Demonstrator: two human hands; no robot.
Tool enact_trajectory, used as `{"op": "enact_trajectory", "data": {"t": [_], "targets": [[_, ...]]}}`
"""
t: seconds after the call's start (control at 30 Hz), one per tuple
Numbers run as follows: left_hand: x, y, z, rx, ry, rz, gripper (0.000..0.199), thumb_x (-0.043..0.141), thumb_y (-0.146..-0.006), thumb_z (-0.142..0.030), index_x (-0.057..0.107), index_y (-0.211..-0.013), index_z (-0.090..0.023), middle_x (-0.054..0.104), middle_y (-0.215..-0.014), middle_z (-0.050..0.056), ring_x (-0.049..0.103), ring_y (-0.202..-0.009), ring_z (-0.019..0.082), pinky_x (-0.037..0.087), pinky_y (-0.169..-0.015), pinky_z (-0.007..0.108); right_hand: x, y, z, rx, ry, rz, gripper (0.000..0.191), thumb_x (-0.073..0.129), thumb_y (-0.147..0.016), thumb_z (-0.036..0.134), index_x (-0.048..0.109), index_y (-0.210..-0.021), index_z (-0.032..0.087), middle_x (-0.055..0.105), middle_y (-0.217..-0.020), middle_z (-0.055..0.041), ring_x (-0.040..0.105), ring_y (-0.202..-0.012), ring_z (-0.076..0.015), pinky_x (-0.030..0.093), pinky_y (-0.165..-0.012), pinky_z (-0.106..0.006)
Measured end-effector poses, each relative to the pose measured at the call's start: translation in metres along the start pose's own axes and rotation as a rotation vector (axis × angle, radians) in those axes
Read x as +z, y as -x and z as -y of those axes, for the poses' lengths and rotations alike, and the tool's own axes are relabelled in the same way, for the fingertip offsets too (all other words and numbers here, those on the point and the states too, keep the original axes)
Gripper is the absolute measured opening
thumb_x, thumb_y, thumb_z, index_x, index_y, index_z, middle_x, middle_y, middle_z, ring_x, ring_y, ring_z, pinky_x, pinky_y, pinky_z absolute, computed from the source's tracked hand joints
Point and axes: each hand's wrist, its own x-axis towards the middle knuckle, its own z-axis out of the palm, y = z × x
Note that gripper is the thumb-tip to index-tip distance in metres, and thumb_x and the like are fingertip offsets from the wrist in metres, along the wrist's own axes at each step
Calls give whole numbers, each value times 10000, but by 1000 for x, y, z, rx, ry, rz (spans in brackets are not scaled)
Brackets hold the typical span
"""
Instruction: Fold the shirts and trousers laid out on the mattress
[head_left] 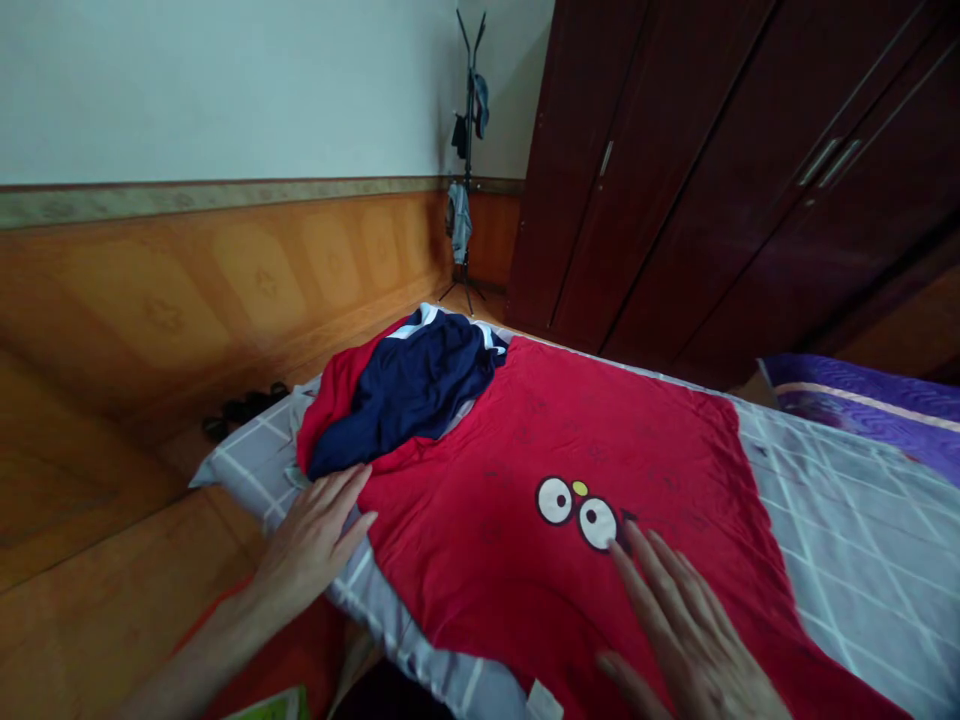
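Note:
A red garment with two cartoon eyes and a yellow spot printed on it lies spread over a grey checked bed cover. My left hand, its fingers apart, is at the garment's left edge beside the bundled clothes. Over the right part of the red cloth is my right hand, fingers stretched out, near the printed eyes; whether it touches the cloth is unclear. Neither hand holds anything. Dark blue clothing with white trim is heaped at the far left, on more red cloth.
A dark red wardrobe stands behind the bed. In the corner is a black coat rack with a cap and cloth hanging. Purple bedding lies at the right. Dark shoes are on the floor by the left wall.

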Motion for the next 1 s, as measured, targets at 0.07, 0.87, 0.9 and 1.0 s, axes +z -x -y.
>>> {"op": "enact_trajectory", "data": {"t": [0.07, 0.87, 0.9, 1.0], "targets": [[-3, -12, -6, -49, -38, 39, 487, 430, -921, -416, 471, -1332, -160, 570, -1255, 110, 516, -1115, 278, 432, -930, 421, -4, -38, 30, -118, -81, 5, 748, 489, -880, 406, 143, -1494, 155, 217, -1517, -154, 213, -1376, -349, 434, -979, -507], [-19, -69, -10, -574, 466, -33, 295, 406, -831, -417, 556, -762, -173, 586, -652, -10, 557, -621, 150, 418, -566, 237, 41, -121, 76, -378, -562, 357, 689, 421, -906, 543, 340, -1430, 102, 235, -1505, -164, 136, -1398, -321, 135, -1138, -513], [-19, -70, -11, -584, 446, -60, 266, 427, -824, -397, 564, -795, -171, 607, -690, -1, 570, -650, 155, 429, -599, 244, 42, -121, 76, -379, -561, 356, 686, 438, -904, 527, 335, -1431, 100, 234, -1505, -166, 137, -1397, -325, 139, -1136, -513], [-19, -70, -17, -558, 314, -110, 183, 484, -816, -318, 598, -874, -187, 652, -847, 22, 598, -772, 166, 438, -736, 268, 45, -119, 77, -380, -566, 349, 673, 456, -904, 499, 337, -1430, 96, 238, -1502, -172, 143, -1392, -338, 155, -1128, -523]]}}
